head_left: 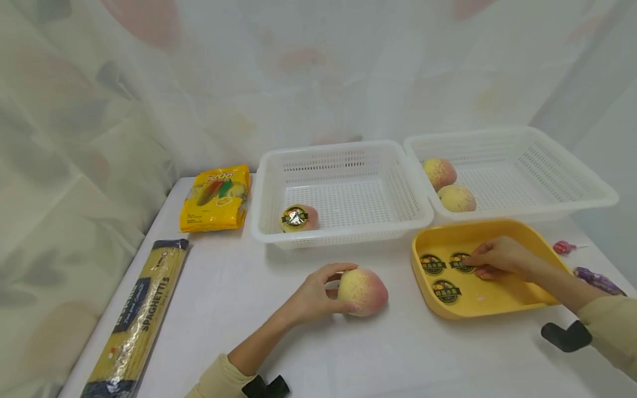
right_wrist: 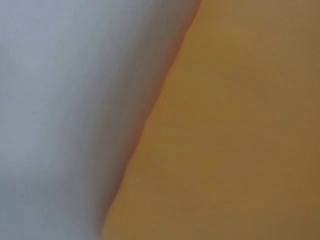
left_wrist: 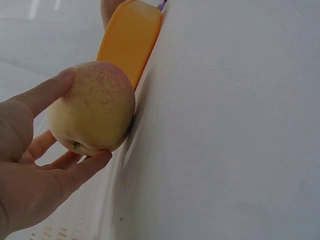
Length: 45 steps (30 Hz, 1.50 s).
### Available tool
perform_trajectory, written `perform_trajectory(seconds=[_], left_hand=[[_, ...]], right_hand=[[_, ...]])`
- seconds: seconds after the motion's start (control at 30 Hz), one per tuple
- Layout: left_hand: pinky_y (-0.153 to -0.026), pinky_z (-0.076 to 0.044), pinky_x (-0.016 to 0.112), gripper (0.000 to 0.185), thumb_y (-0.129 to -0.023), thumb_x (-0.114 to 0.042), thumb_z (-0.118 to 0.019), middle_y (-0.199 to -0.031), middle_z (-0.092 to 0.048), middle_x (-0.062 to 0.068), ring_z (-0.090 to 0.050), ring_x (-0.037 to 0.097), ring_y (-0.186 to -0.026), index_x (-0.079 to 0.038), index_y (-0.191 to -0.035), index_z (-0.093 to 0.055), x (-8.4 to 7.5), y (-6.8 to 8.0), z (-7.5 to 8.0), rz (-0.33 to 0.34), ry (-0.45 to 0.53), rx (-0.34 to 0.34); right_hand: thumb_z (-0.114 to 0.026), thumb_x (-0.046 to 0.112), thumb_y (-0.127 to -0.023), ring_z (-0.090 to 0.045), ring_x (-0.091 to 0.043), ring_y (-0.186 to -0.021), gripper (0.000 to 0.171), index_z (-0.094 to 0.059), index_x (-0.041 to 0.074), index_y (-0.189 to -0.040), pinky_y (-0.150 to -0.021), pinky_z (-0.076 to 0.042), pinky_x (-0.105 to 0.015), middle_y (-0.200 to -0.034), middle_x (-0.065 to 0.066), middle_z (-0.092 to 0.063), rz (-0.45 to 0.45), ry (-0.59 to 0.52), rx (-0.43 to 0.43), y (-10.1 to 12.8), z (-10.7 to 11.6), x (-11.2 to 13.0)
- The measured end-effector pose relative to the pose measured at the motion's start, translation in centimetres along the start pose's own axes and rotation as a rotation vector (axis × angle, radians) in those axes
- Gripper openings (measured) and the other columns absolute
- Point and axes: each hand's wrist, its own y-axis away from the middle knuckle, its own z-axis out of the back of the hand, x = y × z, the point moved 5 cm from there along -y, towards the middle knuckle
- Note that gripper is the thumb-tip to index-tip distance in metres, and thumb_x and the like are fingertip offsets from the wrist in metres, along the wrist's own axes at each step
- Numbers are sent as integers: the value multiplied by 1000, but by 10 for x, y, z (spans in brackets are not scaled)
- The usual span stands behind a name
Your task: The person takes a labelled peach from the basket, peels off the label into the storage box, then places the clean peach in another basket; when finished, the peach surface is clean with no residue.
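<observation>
Left hand (head_left: 311,298) grips peach (head_left: 362,291) on white table (head_left: 378,354), thumb over top, fingers curled under; wrist view confirms hold. Peach sits just left of yellow tray (head_left: 497,301). Right hand (head_left: 497,258) inside tray, fingertips pinching at round dark sticker (head_left: 460,262); two more stickers lie beside it. Right wrist view blurred, shows only tray colour. Left basket (head_left: 343,193) holds one stickered peach (head_left: 298,218). Right basket (head_left: 512,171) holds two bare peaches. Spaghetti pack (head_left: 136,315) at left edge.
</observation>
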Motion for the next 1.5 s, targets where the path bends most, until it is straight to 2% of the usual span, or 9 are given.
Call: perform_trajectory(seconds=[0.17, 0.3, 0.43, 0.6, 0.77, 0.9, 1.2, 1.33, 1.5], left_hand=[[-89, -50, 29, 68, -72, 1, -81, -132, -49, 5, -47, 29, -121, -9, -133, -53, -1, 1, 0, -1, -2, 1], [-89, -50, 29, 68, -72, 2, -81, -132, -48, 6, -47, 29, -122, -8, -134, -52, -2, 1, -1, -1, 1, 8], [-89, -50, 29, 69, -72, 2, -81, -132, -49, 5, -47, 29, -122, -9, -134, -52, -2, 1, -1, 4, 0, 6], [-89, -50, 29, 69, -72, 2, -81, -132, -48, 5, -47, 29, -122, -9, -134, -52, -2, 1, 0, 6, 1, 3], [-89, -50, 28, 68, -73, 2, -81, -132, -48, 5, -47, 29, -122, -9, -134, -52, -2, 1, 0, 2, -1, 4], [-89, -50, 28, 68, -73, 1, -81, -132, -49, 5, -47, 29, -122, -10, -133, -53, -1, 1, 0, 2, -3, 2], [-88, -50, 28, 66, -73, 1, -81, -130, -50, 5, -49, 28, -120, -9, -132, -54, -1, 1, -1, -4, 4, -4], [-88, -50, 29, 66, -73, 2, -81, -130, -50, 6, -49, 28, -119, -8, -132, -53, -1, 1, -1, -23, 15, 4], [-89, -50, 29, 66, -73, 3, -80, -132, -50, 6, -49, 29, -120, -8, -132, -53, -1, 1, -1, -42, 26, 13]], right_hand=[[-79, 28, -79, -56, -9, -55, 31, -67, -1, -82, -49, -48, -20, -61, 1, -59, 65, 153, -66, 1, 3, 6], [-77, 34, -80, -58, -13, -60, 44, -63, -5, -95, -51, -50, -23, -67, -1, -62, 86, 161, -57, 3, 11, 6], [-65, 31, -92, -63, -20, -82, 53, -50, -11, -122, -67, -56, -31, -94, -10, -66, 125, 29, 91, 8, 15, 16], [-52, 23, -99, -56, -31, -110, 56, -30, -8, -141, -86, -52, -42, -128, -22, -52, 195, -144, 319, 21, 2, 43], [-47, 12, -101, -50, -38, -118, 50, -28, -7, -142, -92, -46, -52, -133, -27, -43, 300, -281, 499, 33, -26, 76], [-52, 10, -99, -48, -39, -119, 48, -34, -3, -141, -91, -48, -52, -134, -28, -39, 365, -294, 572, 38, -56, 96], [-71, 19, -87, -43, -35, -124, 65, -38, 8, -142, -89, -51, -41, -138, -17, -42, 349, -182, 569, 36, -118, 116], [-76, 25, -83, -47, -31, -120, 66, -43, 13, -139, -87, -51, -38, -135, -12, -45, 349, -122, 512, 30, -135, 117], [-78, 22, -81, -53, -29, -110, 65, -45, 8, -136, -83, -52, -36, -132, -16, -45, 394, -112, 425, 26, -150, 120]])
